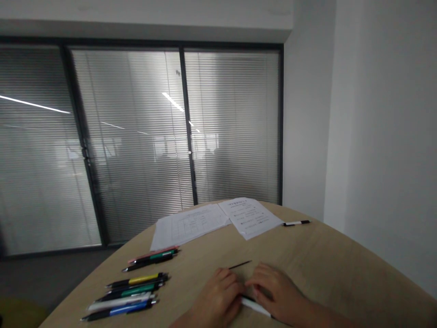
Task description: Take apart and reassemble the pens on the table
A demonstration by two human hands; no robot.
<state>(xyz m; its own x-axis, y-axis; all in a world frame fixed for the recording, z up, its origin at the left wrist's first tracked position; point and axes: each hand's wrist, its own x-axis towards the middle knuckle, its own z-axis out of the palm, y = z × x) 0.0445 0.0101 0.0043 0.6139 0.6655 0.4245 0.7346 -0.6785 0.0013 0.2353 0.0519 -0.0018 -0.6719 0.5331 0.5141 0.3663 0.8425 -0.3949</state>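
Observation:
Both hands are close together low in the view, over the wooden table (191, 269). My left hand (220, 296) is closed, with a thin dark rod (240, 264) sticking out past its fingertips to the right; it looks like a pen refill. My right hand (273, 289) has its fingers curled inward beside it, the fingertips near the left hand. Beneath the right hand lies a white pen barrel (256, 307) with a dark end, its left tip by the left hand. Whether the right fingers pinch something small is hidden.
Several pens, including a yellow one (143, 279) and a blue one (128, 309), lie in two groups at the left. Printed sheets (256, 218) cover the far part of the table, with a black and white pen (296, 223) beside them. Glass panels stand behind.

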